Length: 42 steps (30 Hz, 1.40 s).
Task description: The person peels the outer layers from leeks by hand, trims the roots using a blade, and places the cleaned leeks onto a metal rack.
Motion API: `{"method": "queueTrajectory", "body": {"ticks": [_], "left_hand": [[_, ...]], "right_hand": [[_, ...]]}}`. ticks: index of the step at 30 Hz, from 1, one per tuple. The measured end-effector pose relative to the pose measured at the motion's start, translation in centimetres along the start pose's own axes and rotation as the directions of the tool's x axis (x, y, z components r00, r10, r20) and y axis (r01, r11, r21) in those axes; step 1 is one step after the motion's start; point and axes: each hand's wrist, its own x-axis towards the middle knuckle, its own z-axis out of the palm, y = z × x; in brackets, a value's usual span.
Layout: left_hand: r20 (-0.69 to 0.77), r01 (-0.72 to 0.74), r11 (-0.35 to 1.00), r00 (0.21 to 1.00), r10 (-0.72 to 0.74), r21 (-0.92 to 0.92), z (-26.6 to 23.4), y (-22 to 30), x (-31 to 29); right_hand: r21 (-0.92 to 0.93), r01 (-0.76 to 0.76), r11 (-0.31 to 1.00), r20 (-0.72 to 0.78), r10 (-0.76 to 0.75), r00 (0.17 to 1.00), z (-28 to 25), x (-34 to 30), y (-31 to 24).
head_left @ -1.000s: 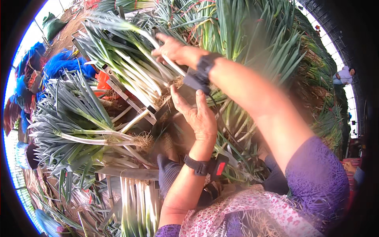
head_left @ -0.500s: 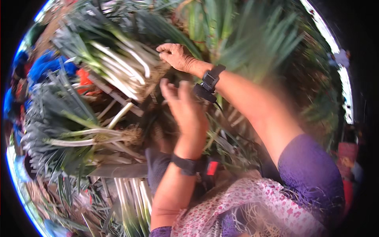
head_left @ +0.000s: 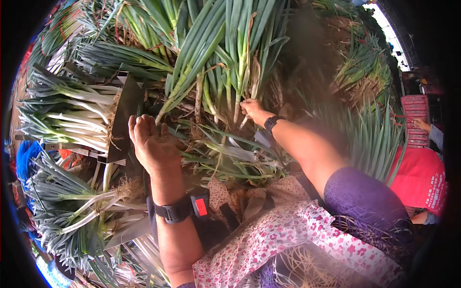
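Note:
My left hand [head_left: 154, 144] is raised with its fingers stretched out and holds nothing. Beside it, a dark flat plate [head_left: 126, 113] stands against the root ends of a row of trimmed green onions [head_left: 79, 117], their white stems side by side. Farther right, my right hand [head_left: 257, 111] has its fingers closed around the lower stem of a green onion, among tall long-leaved green onions [head_left: 235, 57]. The fingertips partly hide that stem. Both wrists wear dark straps.
More green onions with tangled roots [head_left: 98, 204] lie at the lower left, near a blue bundle [head_left: 29, 161]. Loose leaves [head_left: 235, 156] cover the ground before me. At the right, another person's hand [head_left: 422, 126] is by a red crate [head_left: 414, 108] and a red sack [head_left: 418, 177].
My right hand has left the root ends of the trimmed row and moved to the tall green onions. My left hand has gone left, beside the plate. The view has swung right.

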Motion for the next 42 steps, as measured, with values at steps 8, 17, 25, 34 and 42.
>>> {"method": "queueTrajectory", "body": {"ticks": [8,17,25,34,42], "left_hand": [[-0.01,0.118,0.993,0.993,-0.119,-0.006,2.2,-2.3,0.4],[0.225,0.182,0.981,0.96,-0.164,-0.064,3.7,-4.5,2.0],[0.55,-0.011,0.897,0.794,-0.26,0.441,1.2,-8.4,1.2],[0.575,0.316,0.948,0.782,-0.242,-0.03,2.8,-3.5,-5.5],[0.58,0.236,0.954,0.81,-0.089,-0.183,1.1,-1.8,-5.2]], "right_hand": [[-0.255,0.079,0.964,-0.271,-0.149,0.951,1.5,7.0,-0.1],[0.058,0.605,0.794,0.273,-0.595,0.756,0.5,0.0,-9.4],[-0.069,0.78,0.622,0.448,-0.679,0.581,1.9,-20.2,-9.0],[0.244,0.529,0.813,0.211,-0.577,0.789,2.4,-27.1,-10.4],[-0.092,0.782,0.616,0.268,-0.741,0.616,3.0,-24.6,-6.9]]}}
